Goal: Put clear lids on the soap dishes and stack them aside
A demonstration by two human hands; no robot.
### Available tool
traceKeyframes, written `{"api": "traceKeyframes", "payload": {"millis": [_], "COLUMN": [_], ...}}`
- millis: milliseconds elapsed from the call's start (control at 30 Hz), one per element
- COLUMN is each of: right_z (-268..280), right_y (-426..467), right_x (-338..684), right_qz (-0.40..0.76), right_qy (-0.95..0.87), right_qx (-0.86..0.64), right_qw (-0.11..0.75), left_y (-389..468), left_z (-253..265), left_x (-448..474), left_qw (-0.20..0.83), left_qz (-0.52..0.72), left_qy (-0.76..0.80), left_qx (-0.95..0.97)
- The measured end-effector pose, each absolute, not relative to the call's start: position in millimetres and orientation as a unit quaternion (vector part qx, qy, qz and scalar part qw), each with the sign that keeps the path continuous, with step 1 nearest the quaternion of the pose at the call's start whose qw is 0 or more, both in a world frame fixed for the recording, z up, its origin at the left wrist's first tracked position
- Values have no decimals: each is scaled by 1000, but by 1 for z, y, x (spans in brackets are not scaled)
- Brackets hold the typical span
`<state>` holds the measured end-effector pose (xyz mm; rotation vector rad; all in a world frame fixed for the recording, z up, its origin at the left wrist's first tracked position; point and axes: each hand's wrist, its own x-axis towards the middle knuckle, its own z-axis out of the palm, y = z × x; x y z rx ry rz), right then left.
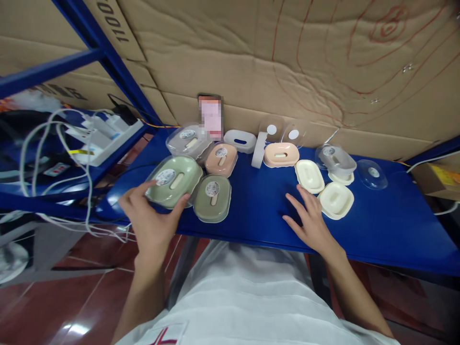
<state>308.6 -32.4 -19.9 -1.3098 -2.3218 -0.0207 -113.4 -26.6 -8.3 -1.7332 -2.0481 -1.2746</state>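
Note:
My left hand (153,215) grips the near rim of a light green soap dish (185,184) with a clear lid and a round label, thumb on the right, fingers on the left. A darker green lidded soap dish (220,206) sits beside it. Behind are a pink lidded soap dish (230,163) and a whitish lidded one (199,147). My right hand (307,218) is open, fingers spread low over the blue table. Its fingertips are close to a cream dish (309,176); whether they touch it I cannot tell. Another cream dish (338,200) lies right of that hand.
On the blue table (251,211), farther back, are a peach dish (287,152), a grey oval piece (240,140), an upright grey piece (258,152) and clear lids (372,175). A phone (211,117) leans on the cardboard wall (230,62). White cables and power strips (115,143) crowd the left.

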Motion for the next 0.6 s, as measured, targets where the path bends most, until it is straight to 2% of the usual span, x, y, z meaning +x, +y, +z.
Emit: {"api": "traceKeyframes", "payload": {"millis": [333,467,533,600], "right_z": [-20,-21,-21,-21], "right_y": [-33,-32,-32,-32], "right_x": [309,308,308,313], "right_qz": [13,19,13,-10], "right_qy": [-846,-851,-853,-848], "right_qx": [-491,-486,-487,-496], "right_qw": [209,196,189,187], "left_y": [-12,33,55,61], "left_z": [-21,-6,8,27], "left_x": [-143,-177,-188,-185], "left_qw": [55,-8,-96,-115], "left_qz": [-458,-518,-510,-499], "left_qy": [-649,-609,-612,-619], "left_qx": [-604,-600,-596,-595]}}
